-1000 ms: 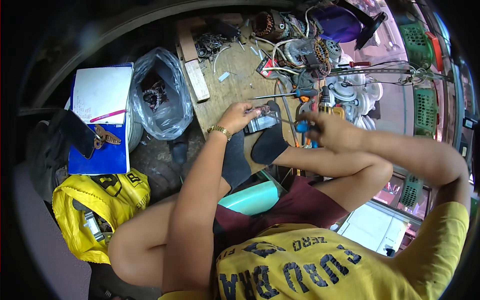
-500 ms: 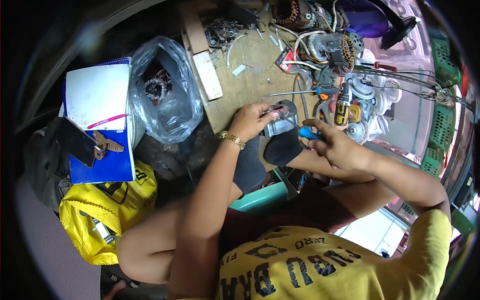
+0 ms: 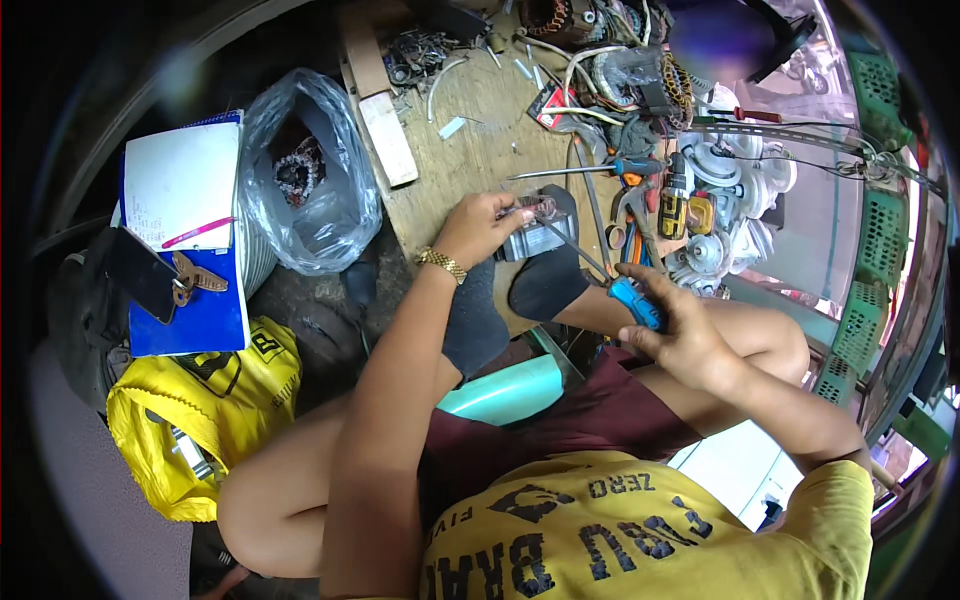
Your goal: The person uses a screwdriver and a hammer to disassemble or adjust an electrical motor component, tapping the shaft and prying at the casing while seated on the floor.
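Note:
My left hand [image 3: 482, 234], a gold watch on its wrist, pinches the copper-coloured part [image 3: 540, 207] on a silver metal block [image 3: 533, 240]. The block rests at the near edge of the wooden board, by my feet. A screwdriver with a blue handle [image 3: 638, 303] is in my right hand [image 3: 685, 325], which is closed around the handle end. Its thin shaft slants up and left to the block, ending close to my left fingertips. Whether the tip touches the copper part, I cannot tell.
On the wooden board [image 3: 475, 165] lie another screwdriver [image 3: 585, 170], pliers [image 3: 636, 212] and a yellow-black drill [image 3: 675, 205]. Wound motor parts [image 3: 640, 80] stand at the back. Left are a clear plastic bag [image 3: 315, 235], a blue notebook [image 3: 215, 320] and a yellow bag [image 3: 165, 440].
My right hand has drawn the screwdriver back toward me and to the right, so its shaft shows more. My left hand keeps its pinch. The whole view has shifted slightly.

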Demonstrator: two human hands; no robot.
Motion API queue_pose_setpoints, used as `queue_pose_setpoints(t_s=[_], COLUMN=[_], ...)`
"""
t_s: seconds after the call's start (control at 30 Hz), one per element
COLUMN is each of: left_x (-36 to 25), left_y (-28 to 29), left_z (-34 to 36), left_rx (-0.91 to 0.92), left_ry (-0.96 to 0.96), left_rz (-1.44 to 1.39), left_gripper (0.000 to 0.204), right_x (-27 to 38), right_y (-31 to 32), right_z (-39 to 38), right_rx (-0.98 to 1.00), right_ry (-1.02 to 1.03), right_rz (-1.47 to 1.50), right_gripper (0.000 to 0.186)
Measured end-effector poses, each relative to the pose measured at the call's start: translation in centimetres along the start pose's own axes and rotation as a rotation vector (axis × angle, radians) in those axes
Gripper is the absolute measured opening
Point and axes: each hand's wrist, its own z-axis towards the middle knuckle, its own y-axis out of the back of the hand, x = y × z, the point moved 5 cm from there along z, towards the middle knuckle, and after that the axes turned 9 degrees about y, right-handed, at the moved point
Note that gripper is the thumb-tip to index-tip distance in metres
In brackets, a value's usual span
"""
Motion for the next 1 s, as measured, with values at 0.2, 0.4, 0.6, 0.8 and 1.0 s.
queue_pose_setpoints(t_s=[0.2,0.4,0.6,0.8,1.0], left_x=[0.9,1.9,1.2,1.5,2.2], left_y=[-0.5,-1.1,0.3,-0.5,-0.3], left_z=[0.2,0.8,0.0,-0.4,0.2], left_rx=[-0.019,0.113,0.117,0.125,0.196], left_ry=[-0.034,0.074,0.051,0.022,-0.001], left_rz=[-0.147,-0.232,-0.177,-0.228,-0.271], left_gripper=[0.041,0.035,0.038,0.042,0.028], right_x=[-0.8,-1.5,6.2,6.2,8.5], right_y=[-3.0,2.6,7.9,6.7,6.0], right_z=[-2.4,-0.1,-0.8,3.2,7.6], right_rx=[-0.217,0.070,0.299,0.393,0.538], right_ry=[0.161,0.156,0.087,-0.025,-0.104], right_rz=[-0.076,-0.139,-0.299,-0.453,-0.531], right_gripper=[0.065,0.056,0.052,0.051,0.052])
